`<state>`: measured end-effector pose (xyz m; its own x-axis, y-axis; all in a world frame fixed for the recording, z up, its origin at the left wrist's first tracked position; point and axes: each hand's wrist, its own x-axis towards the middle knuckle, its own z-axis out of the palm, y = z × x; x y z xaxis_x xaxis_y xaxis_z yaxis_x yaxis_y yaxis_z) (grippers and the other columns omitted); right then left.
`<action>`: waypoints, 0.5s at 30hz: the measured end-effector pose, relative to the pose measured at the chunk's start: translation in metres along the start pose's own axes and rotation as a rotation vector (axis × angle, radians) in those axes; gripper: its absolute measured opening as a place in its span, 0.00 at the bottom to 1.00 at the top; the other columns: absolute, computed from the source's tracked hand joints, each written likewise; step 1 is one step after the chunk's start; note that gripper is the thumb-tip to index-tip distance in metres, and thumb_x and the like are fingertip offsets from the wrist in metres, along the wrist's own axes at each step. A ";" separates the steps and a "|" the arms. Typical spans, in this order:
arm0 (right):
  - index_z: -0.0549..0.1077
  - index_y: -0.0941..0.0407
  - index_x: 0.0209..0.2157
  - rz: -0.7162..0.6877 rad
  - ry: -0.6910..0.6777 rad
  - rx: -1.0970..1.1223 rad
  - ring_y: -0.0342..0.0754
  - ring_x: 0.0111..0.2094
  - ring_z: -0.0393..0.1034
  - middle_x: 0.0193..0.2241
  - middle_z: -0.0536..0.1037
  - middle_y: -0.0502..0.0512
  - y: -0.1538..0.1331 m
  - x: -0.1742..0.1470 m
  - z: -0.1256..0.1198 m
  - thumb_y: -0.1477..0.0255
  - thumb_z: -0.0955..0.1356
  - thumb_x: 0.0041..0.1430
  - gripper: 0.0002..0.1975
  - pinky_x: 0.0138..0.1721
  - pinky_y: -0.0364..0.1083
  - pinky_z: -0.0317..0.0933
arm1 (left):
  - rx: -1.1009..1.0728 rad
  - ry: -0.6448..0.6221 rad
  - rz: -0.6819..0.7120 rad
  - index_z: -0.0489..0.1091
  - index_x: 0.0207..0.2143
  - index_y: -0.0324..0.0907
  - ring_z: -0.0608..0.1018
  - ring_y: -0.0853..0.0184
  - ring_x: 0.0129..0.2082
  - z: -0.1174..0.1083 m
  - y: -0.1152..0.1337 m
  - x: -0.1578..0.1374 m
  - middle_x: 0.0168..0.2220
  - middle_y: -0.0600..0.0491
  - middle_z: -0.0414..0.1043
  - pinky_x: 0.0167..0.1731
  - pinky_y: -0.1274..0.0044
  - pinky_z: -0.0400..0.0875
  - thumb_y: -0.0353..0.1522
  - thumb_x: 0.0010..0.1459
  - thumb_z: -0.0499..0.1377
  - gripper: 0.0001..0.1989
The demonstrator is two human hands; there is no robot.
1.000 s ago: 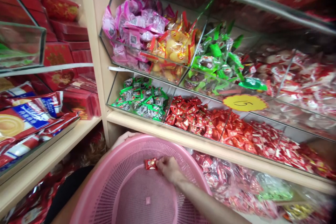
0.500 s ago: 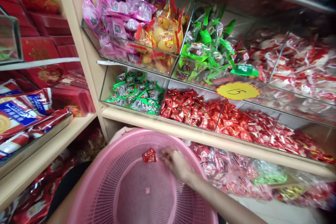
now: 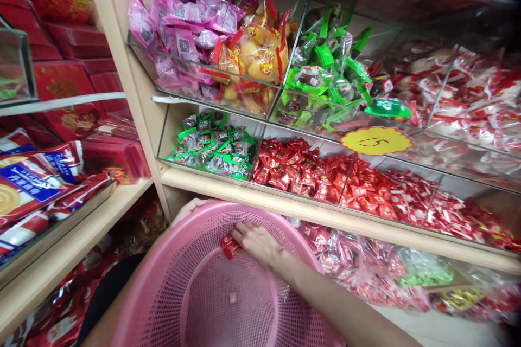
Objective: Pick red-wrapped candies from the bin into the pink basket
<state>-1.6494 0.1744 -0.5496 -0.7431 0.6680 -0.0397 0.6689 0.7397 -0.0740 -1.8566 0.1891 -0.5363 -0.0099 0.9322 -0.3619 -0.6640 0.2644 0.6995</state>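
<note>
A pink plastic basket [image 3: 228,312] with perforated sides is tilted towards me below the shelves. My left hand [image 3: 189,209] grips its far left rim from outside, the fingers partly hidden behind the edge. Inside the basket, my right hand [image 3: 257,243] has its fingers curled over a small clump of red-wrapped candies [image 3: 229,247], against the far wall just above the base. The hand covers part of the clump. A small pale square [image 3: 232,297] shows on the basket's base.
Beyond the basket, a wooden shelf edge [image 3: 285,201] fronts bins of green-wrapped [image 3: 214,143] and red-wrapped candies [image 3: 291,165]. Above hang clear bins with pink packets [image 3: 187,16] and a yellow price tag [image 3: 376,141]. Snack packs [image 3: 36,179] fill the left shelf; bagged goods [image 3: 358,265] lie lower right.
My right hand has moved left onto the red-wrapped candies and now covers part of them. My left hand stays at the rim. The whole view has shifted slightly.
</note>
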 end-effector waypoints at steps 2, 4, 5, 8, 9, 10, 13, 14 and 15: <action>0.70 0.55 0.39 0.038 0.022 0.114 0.46 0.38 0.67 0.37 0.73 0.54 0.002 -0.003 -0.002 0.76 0.58 0.62 0.11 0.37 0.44 0.59 | 0.002 0.001 -0.006 0.67 0.43 0.34 0.73 0.64 0.38 -0.001 0.000 0.000 0.40 0.50 0.69 0.37 0.71 0.71 0.38 0.59 0.54 0.16; 0.71 0.55 0.37 0.101 0.065 0.367 0.44 0.35 0.68 0.35 0.74 0.52 0.001 -0.007 -0.008 0.74 0.59 0.62 0.10 0.36 0.42 0.59 | 0.002 0.001 -0.010 0.67 0.43 0.34 0.73 0.64 0.38 -0.002 0.001 0.001 0.41 0.49 0.69 0.38 0.71 0.71 0.37 0.59 0.54 0.16; 0.71 0.55 0.35 0.147 0.086 0.539 0.43 0.33 0.67 0.32 0.74 0.51 -0.001 -0.010 -0.012 0.73 0.59 0.62 0.10 0.34 0.42 0.59 | 0.002 0.000 -0.011 0.67 0.43 0.34 0.73 0.64 0.39 -0.002 0.001 0.001 0.41 0.49 0.69 0.38 0.71 0.71 0.37 0.59 0.54 0.16; 0.71 0.58 0.31 0.299 0.116 1.089 0.40 0.24 0.63 0.24 0.72 0.49 -0.008 -0.020 -0.032 0.67 0.62 0.60 0.10 0.26 0.40 0.57 | 0.004 -0.003 -0.013 0.67 0.43 0.34 0.74 0.65 0.38 -0.002 0.002 0.002 0.40 0.49 0.69 0.38 0.71 0.71 0.38 0.59 0.53 0.16; 0.71 0.58 0.30 0.331 0.125 1.213 0.40 0.22 0.62 0.22 0.71 0.48 -0.011 -0.025 -0.040 0.65 0.63 0.58 0.12 0.25 0.40 0.56 | 0.005 -0.004 -0.012 0.67 0.43 0.34 0.74 0.65 0.38 -0.002 0.002 0.002 0.40 0.50 0.69 0.38 0.71 0.71 0.38 0.59 0.53 0.16; 0.71 0.59 0.29 0.350 0.139 1.303 0.39 0.22 0.61 0.22 0.70 0.48 -0.014 -0.030 -0.049 0.62 0.65 0.56 0.13 0.25 0.40 0.56 | 0.007 -0.006 -0.010 0.67 0.43 0.34 0.74 0.64 0.38 -0.002 0.002 0.002 0.40 0.50 0.69 0.37 0.71 0.71 0.38 0.59 0.53 0.16; 0.72 0.59 0.30 0.394 0.201 1.431 0.38 0.21 0.60 0.22 0.71 0.48 -0.019 -0.045 -0.073 0.58 0.67 0.52 0.16 0.25 0.40 0.55 | 0.009 -0.016 -0.001 0.67 0.43 0.34 0.73 0.63 0.38 0.000 0.001 0.000 0.41 0.50 0.69 0.37 0.71 0.71 0.38 0.59 0.54 0.17; 0.72 0.59 0.30 0.408 0.220 1.449 0.38 0.21 0.60 0.22 0.71 0.48 -0.020 -0.049 -0.079 0.58 0.68 0.51 0.17 0.25 0.40 0.55 | 0.009 -0.021 0.004 0.67 0.44 0.34 0.73 0.63 0.39 0.001 0.000 -0.001 0.41 0.50 0.69 0.38 0.71 0.71 0.38 0.59 0.54 0.17; 0.72 0.59 0.30 0.420 0.237 1.460 0.37 0.21 0.60 0.23 0.71 0.48 -0.020 -0.053 -0.084 0.57 0.68 0.51 0.17 0.24 0.39 0.55 | 0.007 -0.026 0.011 0.67 0.44 0.34 0.73 0.63 0.39 0.002 -0.001 -0.003 0.41 0.50 0.69 0.38 0.70 0.71 0.38 0.59 0.54 0.16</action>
<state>-1.6211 0.1311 -0.4620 -0.3970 0.9032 -0.1633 0.1160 -0.1271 -0.9851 -1.8547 0.1870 -0.5348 0.0023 0.9413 -0.3375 -0.6587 0.2554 0.7077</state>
